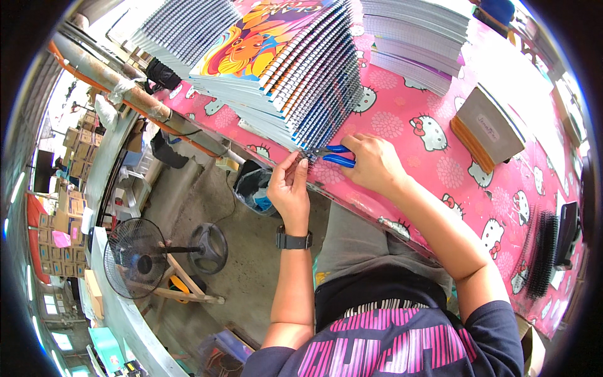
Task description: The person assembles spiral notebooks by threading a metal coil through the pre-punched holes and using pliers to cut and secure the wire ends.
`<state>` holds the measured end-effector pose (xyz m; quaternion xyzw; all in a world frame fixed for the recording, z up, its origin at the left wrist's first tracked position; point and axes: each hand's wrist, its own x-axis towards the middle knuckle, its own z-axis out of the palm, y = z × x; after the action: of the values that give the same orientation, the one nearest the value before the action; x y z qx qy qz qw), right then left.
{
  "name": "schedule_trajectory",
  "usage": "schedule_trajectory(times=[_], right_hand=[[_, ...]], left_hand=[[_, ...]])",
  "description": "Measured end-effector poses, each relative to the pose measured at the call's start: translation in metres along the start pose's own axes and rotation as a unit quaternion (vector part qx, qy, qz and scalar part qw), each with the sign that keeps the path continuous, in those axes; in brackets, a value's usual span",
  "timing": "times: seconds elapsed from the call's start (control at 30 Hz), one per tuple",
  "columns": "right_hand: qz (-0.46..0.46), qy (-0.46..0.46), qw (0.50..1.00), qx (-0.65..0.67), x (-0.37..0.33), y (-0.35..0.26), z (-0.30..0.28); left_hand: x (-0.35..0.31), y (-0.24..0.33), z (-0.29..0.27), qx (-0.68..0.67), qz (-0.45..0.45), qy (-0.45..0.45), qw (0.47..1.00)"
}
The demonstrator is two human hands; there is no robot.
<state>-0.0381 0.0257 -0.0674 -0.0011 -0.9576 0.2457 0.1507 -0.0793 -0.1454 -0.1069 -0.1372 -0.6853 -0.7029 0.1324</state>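
Observation:
My right hand [377, 164] is closed around the blue handles of a pair of pliers [339, 161]. The dark jaws point left, to the near corner of a tall stack of spiral notebooks [314, 78] with an illustrated cover on top. My left hand [290, 188], wearing a dark wristwatch [293, 239], pinches at that same corner, right beside the jaws. What lies between its fingertips is too small to make out. Coiled wire bindings run down the side of the stack facing right.
More spiral notebooks stand in a left stack [182, 38] and a right stack [414, 47] on the pink patterned tablecloth [389, 122]. A grey-faced block [487, 129] sits to the right, near a long black brush [541, 254]. Below the table edge are a lined bin [254, 188] and a fan [135, 257].

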Motion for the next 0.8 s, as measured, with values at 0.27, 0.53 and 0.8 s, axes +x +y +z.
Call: schedule_trajectory(times=[0.27, 0.53, 0.8], right_hand=[[-0.066, 0.082, 0.994, -0.043, -0.002, 0.008, -0.003], [0.062, -0.081, 0.995, 0.000, 0.001, -0.001, -0.004], [-0.079, 0.053, 0.992, -0.082, 0.000, 0.008, 0.004]], left_hand=[[-0.001, -0.003, -0.001, -0.018, -0.004, 0.010, 1.000], [-0.003, -0.001, -0.001, 0.037, -0.005, -0.003, 0.999], [-0.004, -0.005, 0.001, 0.002, -0.008, 0.011, 1.000]])
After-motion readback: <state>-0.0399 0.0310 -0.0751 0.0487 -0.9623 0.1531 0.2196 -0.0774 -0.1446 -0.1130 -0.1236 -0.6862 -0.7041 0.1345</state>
